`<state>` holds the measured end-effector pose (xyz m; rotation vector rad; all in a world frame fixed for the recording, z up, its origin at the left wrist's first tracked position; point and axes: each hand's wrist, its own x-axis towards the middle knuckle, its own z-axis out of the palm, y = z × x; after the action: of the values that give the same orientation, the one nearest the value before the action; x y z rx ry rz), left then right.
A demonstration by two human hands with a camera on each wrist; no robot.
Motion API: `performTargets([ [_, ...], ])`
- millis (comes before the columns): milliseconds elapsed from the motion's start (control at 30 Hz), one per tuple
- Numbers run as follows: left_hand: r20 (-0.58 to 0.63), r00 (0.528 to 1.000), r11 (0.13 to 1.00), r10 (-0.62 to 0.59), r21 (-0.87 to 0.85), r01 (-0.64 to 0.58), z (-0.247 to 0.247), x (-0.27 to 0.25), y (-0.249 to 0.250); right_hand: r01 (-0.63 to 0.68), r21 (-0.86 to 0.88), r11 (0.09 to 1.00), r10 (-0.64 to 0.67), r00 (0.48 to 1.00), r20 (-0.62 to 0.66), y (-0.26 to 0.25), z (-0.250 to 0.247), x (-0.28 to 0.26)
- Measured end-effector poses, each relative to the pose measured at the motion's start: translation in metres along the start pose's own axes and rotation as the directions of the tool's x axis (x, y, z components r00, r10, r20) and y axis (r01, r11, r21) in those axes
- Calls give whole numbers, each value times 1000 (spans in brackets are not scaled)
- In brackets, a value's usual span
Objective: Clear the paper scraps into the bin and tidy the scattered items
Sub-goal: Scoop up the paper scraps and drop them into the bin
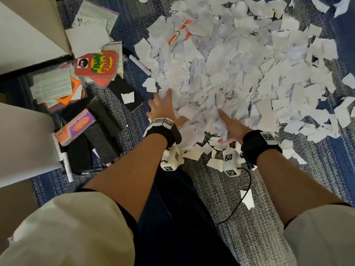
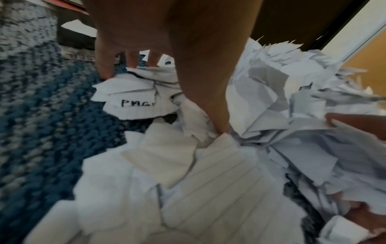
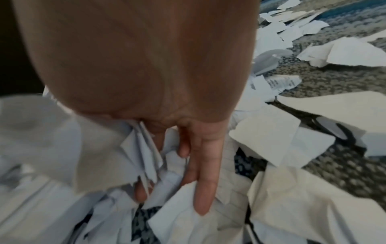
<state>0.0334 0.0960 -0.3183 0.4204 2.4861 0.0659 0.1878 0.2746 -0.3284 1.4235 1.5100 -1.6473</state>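
Observation:
A wide heap of torn white paper scraps (image 1: 240, 73) covers the blue-grey carpet. My left hand (image 1: 164, 108) lies with fingers spread on the heap's near-left edge; in the left wrist view its straight fingers (image 2: 104, 66) and thumb (image 2: 208, 99) press down onto the scraps (image 2: 188, 181). My right hand (image 1: 228, 125) is dug into the near side of the heap, about a hand's width to the right. Its straight fingers (image 3: 203, 189) point down among the scraps (image 3: 292, 206), with pieces pushed up against the palm. Neither hand grips anything.
Left of the heap lie a red card box (image 1: 97, 68), an orange-and-purple box (image 1: 75, 127), black felt strips (image 1: 99, 139), printed leaflets (image 1: 51, 85) and a white marker (image 1: 66, 166). Orange pens (image 1: 179, 31) poke out of the heap. Pale furniture panels (image 1: 25, 35) stand at far left.

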Motion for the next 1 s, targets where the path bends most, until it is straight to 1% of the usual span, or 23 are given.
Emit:
performTargets([
  [67,0,996,994,94,-53,-93,0,-5,13,34,44,998,-33,999,-23,-3,7,-4],
  [133,4,984,976,180,-129,-178,4,-12,28,37,140,989,-29,998,-59,3,8,1],
  [200,-11,971,955,238,-183,-236,11,-18,40,34,161,986,-18,995,-98,8,9,2],
  [267,-19,960,948,279,-155,-278,16,-19,45,81,113,990,-65,988,-142,13,8,1],
  [333,-13,950,948,311,-71,-311,16,-13,46,103,91,991,-88,984,-152,18,6,1],
  [367,-5,946,945,325,-24,-325,15,-8,45,90,125,988,-73,989,-132,18,6,1],
  [433,11,939,937,344,50,-345,12,2,40,76,250,965,-56,995,-87,17,6,4],
  [500,20,929,927,370,54,-371,10,7,37,78,333,940,-66,997,-47,16,5,3],
  [567,7,933,931,360,-63,-359,9,9,34,77,328,942,-62,997,-56,16,6,5],
  [600,-11,944,933,331,-147,-329,7,8,33,80,293,953,-52,993,-103,17,7,8],
  [667,-81,964,921,252,-286,-265,1,4,31,101,187,977,-63,978,-200,18,8,12],
  [733,-125,974,895,192,-385,-225,-8,-1,29,81,71,994,-62,970,-237,14,8,7],
  [767,-130,976,886,172,-412,-211,-13,-3,27,77,23,997,-69,967,-247,14,8,6],
  [900,-148,982,872,120,-456,-175,-37,-14,17,75,-74,994,-90,970,-225,8,6,-4],
  [1000,-184,976,866,117,-463,-191,-59,-30,7,24,-164,986,-53,983,-174,-1,-4,-14],
])
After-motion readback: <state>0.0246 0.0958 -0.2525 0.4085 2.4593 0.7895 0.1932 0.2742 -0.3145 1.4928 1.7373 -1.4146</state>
